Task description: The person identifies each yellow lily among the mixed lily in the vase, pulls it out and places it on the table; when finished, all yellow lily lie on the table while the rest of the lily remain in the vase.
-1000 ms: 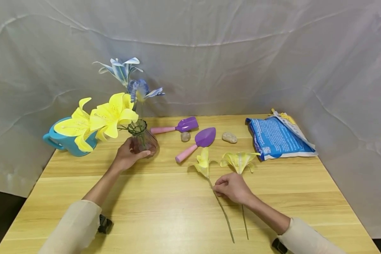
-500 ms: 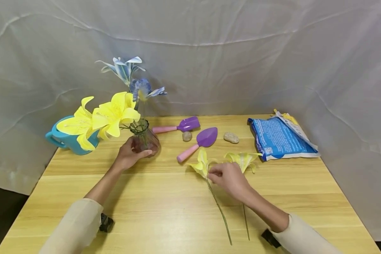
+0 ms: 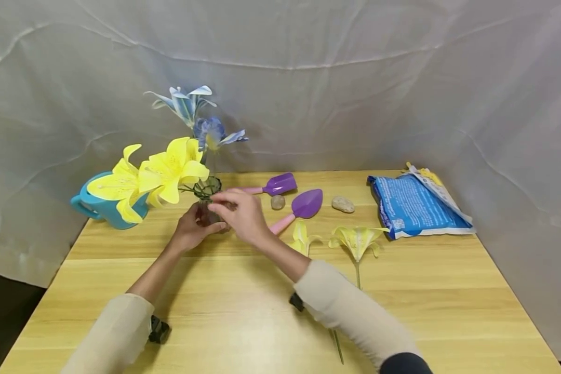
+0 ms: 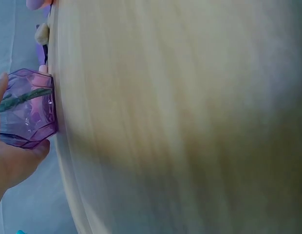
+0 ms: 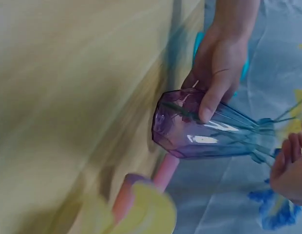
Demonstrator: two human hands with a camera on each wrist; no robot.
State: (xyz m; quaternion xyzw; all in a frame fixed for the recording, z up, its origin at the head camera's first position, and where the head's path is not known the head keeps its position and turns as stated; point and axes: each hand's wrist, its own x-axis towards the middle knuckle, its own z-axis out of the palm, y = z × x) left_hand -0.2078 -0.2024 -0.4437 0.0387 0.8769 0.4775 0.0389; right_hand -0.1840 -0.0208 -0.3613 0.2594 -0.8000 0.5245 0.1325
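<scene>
Two bare hands met at one clear vase (image 5: 199,139), purple toward its base and bluish above, which stood upright on the surface (image 3: 243,317), nearer the left edge than the right and well toward the back. From where I stood, I saw the left hand (image 3: 190,229) clasping the vase's body, thumb across the near side and fingers curled round it. The right hand (image 3: 248,215) was up at the neck, thumb and forefinger nearly together beside the green stems (image 3: 198,192); I couldn't tell whether they had hold of one.

Yellow lilies (image 3: 170,171) leaned from the vase toward the left edge, partly hiding a blue jug (image 3: 114,210) near the back left corner. Blue flowers (image 3: 183,106) rose higher above them.

Along the back edge lay a purple scoop (image 3: 280,183), its pink handle running toward the vase. Just in front of it sat a round stone (image 3: 278,202), then a purple trowel (image 3: 308,203) and, farther toward the right edge, an oval stone (image 3: 343,204). A blue bag (image 3: 418,208) lay at the back right corner.

One loose lily (image 3: 301,238) lay near the middle, partly covered by the right forearm (image 3: 285,257). A second lily (image 3: 357,241) lay beside it, bloom toward the back edge, its stem disappearing beneath the beige sleeve (image 3: 350,306).
</scene>
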